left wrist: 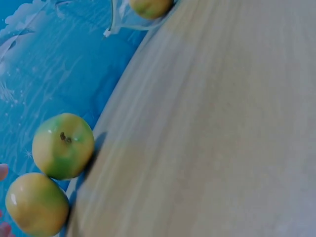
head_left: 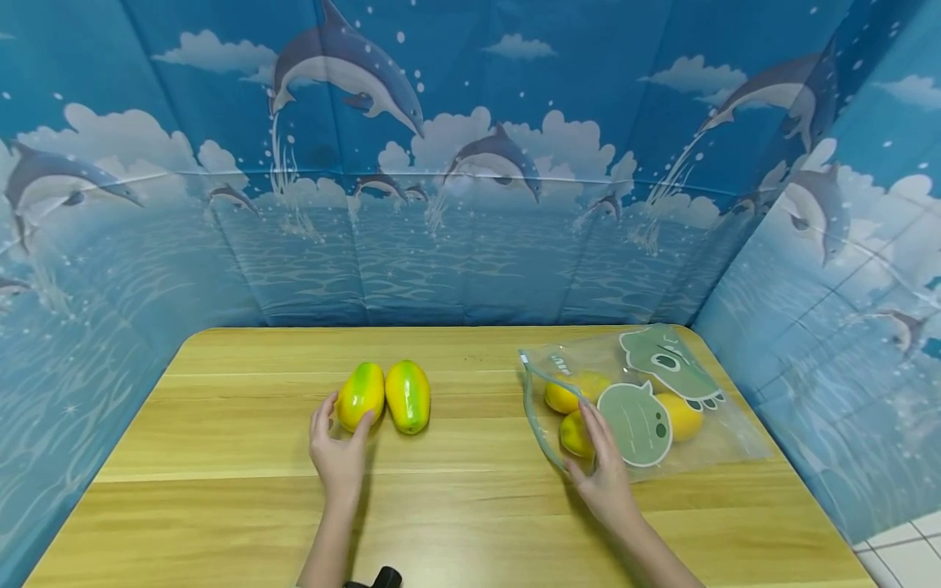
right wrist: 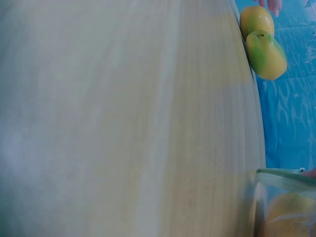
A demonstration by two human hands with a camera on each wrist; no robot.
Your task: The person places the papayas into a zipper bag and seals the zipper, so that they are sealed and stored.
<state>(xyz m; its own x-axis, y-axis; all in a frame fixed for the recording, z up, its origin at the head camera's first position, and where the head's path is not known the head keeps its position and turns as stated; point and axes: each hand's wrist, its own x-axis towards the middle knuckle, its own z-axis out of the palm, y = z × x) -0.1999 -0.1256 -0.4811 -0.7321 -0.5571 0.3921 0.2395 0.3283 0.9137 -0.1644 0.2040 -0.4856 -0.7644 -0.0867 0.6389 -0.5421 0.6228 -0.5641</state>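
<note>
Two glossy yellow-green mangoes lie side by side left of the table's middle. My left hand is at the left mango, fingers along its left side and thumb at its lower right. Just right of it lies the other mango. In the left wrist view, only fingertips show at the left edge beside the near mango. My right hand holds the open edge of a clear zip bag, fingers over the upper rim and thumb below. Inside lie several mangoes, partly hidden by the green print.
The bag lies on the right side of the wooden table, its mouth facing left. A blue dolphin-print curtain hangs behind the table and along its sides. A small black object shows at the bottom edge by my left forearm.
</note>
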